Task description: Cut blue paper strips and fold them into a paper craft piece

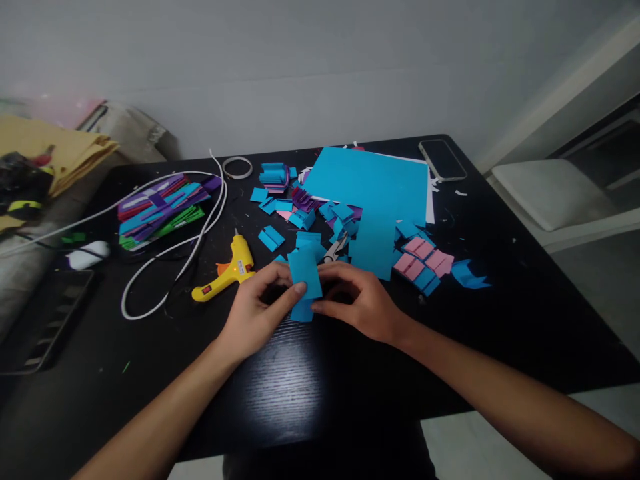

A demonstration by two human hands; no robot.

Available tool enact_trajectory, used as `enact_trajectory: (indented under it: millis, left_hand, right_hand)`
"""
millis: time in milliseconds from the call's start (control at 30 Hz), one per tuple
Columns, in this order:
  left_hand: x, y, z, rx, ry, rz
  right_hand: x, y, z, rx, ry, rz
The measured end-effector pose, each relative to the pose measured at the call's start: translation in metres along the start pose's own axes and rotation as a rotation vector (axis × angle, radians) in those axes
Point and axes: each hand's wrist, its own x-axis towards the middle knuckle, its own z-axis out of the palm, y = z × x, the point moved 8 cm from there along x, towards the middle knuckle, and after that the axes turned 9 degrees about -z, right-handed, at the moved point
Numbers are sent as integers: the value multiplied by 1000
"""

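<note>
Both hands meet over the middle of a black table (525, 313). My left hand (253, 310) and my right hand (357, 300) pinch a small folded blue paper piece (305, 277) between thumbs and fingers, holding it just above the tabletop. Scissors (334, 250) lie just behind the piece, partly under blue scraps. A yellow glue gun (227, 273) rests left of my left hand, its white cord (170, 267) looping away to the left.
A large blue sheet (373, 190) lies behind, ringed by several folded blue, pink (424, 257) and purple pieces. A stack of coloured paper strips (157, 210) sits at left, a tape ring (237, 167) at the back, a phone (443, 160) at far right. A white chair (550, 190) stands beside the table.
</note>
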Motion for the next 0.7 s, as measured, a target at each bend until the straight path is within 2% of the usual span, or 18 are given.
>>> enact_trajectory:
  millis: [100,200,433,600,700]
  left_hand:
    - [0,0,1,-11,-8,-14]
    - [-1,4,1,-7,-25,-1]
    - [-6,14,1,-10,-5,48]
    - [-7,7,6,-134,-38,-75]
    - [-7,2,12,-288,-122,-150]
  right_hand:
    - [1,-12,-2,-114,17,-120]
    - [0,-18,-5,-147,64,-159]
    - [-5,-9,-5,53,140,27]
    - [-5,-1,1,228,111,135]
    - [-5,-3,7,356,33,156]
